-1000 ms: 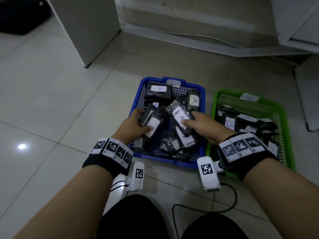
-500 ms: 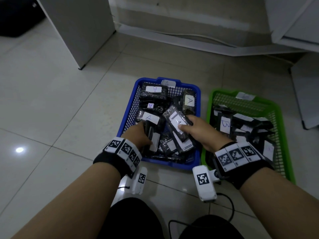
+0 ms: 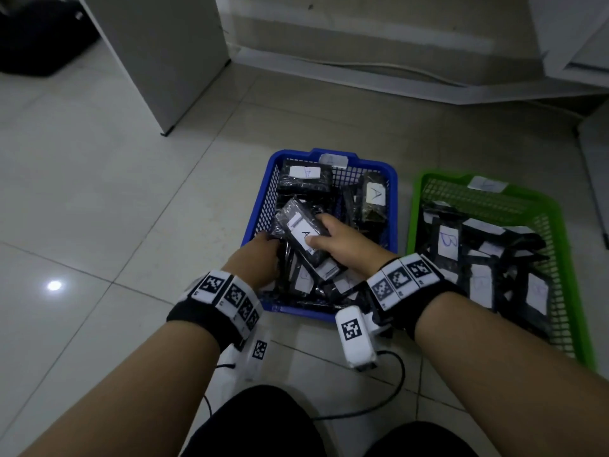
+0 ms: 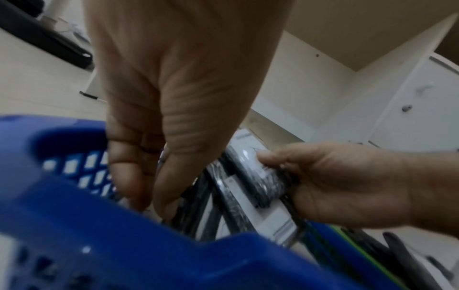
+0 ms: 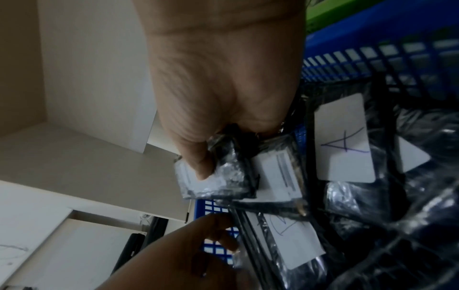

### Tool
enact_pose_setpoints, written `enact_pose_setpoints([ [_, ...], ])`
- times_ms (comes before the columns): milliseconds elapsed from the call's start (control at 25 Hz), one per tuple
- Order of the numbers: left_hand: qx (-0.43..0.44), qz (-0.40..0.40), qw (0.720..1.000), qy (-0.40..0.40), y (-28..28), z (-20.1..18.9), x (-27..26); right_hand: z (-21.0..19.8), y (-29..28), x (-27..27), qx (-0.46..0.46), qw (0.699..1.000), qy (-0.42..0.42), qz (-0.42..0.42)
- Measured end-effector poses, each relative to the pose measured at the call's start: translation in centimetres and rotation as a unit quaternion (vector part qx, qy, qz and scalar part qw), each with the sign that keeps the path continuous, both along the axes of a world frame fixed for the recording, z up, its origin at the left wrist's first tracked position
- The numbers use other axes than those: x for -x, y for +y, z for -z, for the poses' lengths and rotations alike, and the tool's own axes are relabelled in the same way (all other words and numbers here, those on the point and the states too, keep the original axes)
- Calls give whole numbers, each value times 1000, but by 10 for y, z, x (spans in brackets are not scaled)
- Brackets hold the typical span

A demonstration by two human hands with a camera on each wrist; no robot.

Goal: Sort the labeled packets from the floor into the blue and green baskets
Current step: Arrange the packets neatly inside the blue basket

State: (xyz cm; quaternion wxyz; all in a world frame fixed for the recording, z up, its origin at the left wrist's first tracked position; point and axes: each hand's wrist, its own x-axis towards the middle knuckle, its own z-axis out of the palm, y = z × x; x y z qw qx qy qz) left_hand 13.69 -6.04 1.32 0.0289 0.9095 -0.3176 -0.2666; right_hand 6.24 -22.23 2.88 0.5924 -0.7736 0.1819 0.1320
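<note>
The right wrist view shows the right hand [image 5: 223, 94] pinching an A-labeled packet [image 3: 304, 234], thumb on its label; the head view shows its long axis running from near-right to far-left above the blue basket [image 3: 260, 209]. The left hand [image 3: 255, 262] reaches fingers down into the packets; its grip is hidden. One green basket [image 3: 573, 258] stands beside it.

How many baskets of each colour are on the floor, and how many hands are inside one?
Blue plastic mesh basket: 1
Green plastic mesh basket: 1
Hands reaching into the blue one, left hand and right hand: 2
Total: 2 baskets, 2 hands
</note>
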Motion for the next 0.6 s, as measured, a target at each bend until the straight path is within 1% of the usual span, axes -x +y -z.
enact_pose_setpoints([
  [80,-20,48,999,-15,7,-3,3,6,6,-12,16,999,21,-43],
  [160,-49,64,997,-13,10,-3,5,11,5,-20,46,996,44,-61],
  [280,-48,60,997,-6,13,0,5,11,0,-26,102,990,72,-72],
  [480,-25,41,999,3,14,4,1,12,12,-26,198,971,85,-105],
  [520,-9,32,999,7,15,4,1,12,11,-25,200,971,84,-103],
  [600,29,28,999,12,17,4,1,8,2,-21,156,984,68,-59],
])
